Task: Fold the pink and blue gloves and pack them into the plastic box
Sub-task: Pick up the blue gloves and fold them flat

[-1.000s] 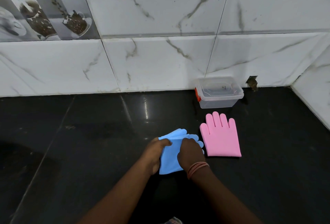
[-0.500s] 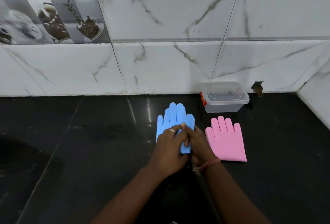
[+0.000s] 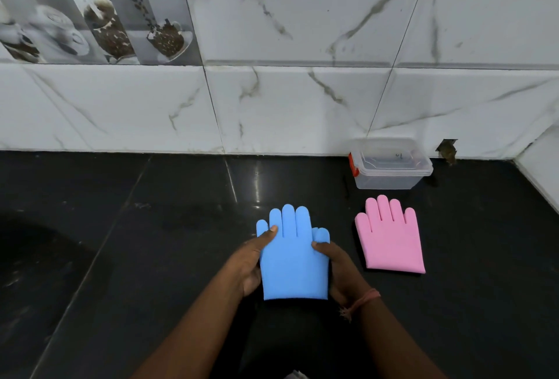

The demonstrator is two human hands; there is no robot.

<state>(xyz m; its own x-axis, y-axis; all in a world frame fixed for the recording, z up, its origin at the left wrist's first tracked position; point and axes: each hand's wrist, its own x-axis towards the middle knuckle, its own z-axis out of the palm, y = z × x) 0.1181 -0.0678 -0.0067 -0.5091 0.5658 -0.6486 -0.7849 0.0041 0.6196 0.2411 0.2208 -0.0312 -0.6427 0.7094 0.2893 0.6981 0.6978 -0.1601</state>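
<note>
Writing shows only as a faint dark scribble on the clear lid of the plastic box (image 3: 390,164), too small to read; no brand can be made out anywhere. Underfoot of everything is a glossy black stone counter (image 3: 151,227) with thin seams and a streak of reflected light, meeting a wall of white marble-look tiles (image 3: 302,106) veined in grey, with one decorative tile (image 3: 96,9) at upper left printed with cups and coffee beans. A small ragged hole (image 3: 447,151) breaks the wall just right of the box. The box is translucent, rectangular with rounded corners, lid on, a red latch on its left end, and it stands against the wall. Just in front of it the pink glove (image 3: 390,242) lies flat and unfolded, fingers toward the box, its surface matte and smooth. The blue glove (image 3: 293,260), of the same rubbery look, is spread flat between both hands, fingers pointing at the wall. The left hand (image 3: 246,263) grips its left edge with the thumb on top; the right hand (image 3: 340,269), a reddish thread at its wrist, grips the right edge likewise.
</note>
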